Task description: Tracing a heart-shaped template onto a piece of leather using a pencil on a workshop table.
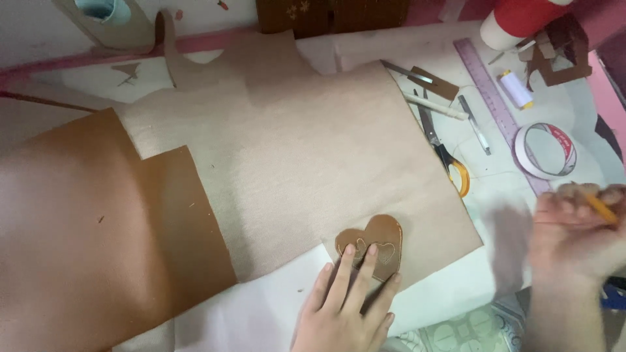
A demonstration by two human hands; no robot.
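**Hand on a brown heart**

The left hand [345,303] lies flat and open, fingers spread. Its fingertips press down on a brown heart [373,244] with small heart shapes cut in it. The heart lies on the near edge of a big tan cloth [293,150] in the middle of the counter [456,287].

The right hand [577,228] is off to the right, apart from the heart. It is blurry. Its fingers are curled around a thin orange stick [601,208], maybe a pencil.

A brown sheet [85,234] lies on the left and touches the cloth. Scissors [443,153] with orange handles lie just beside the cloth's right edge. Next to them are a purple ruler [499,107] and a ring of tape [546,151]. A spool of thread [517,89] sits near the far end of the ruler.
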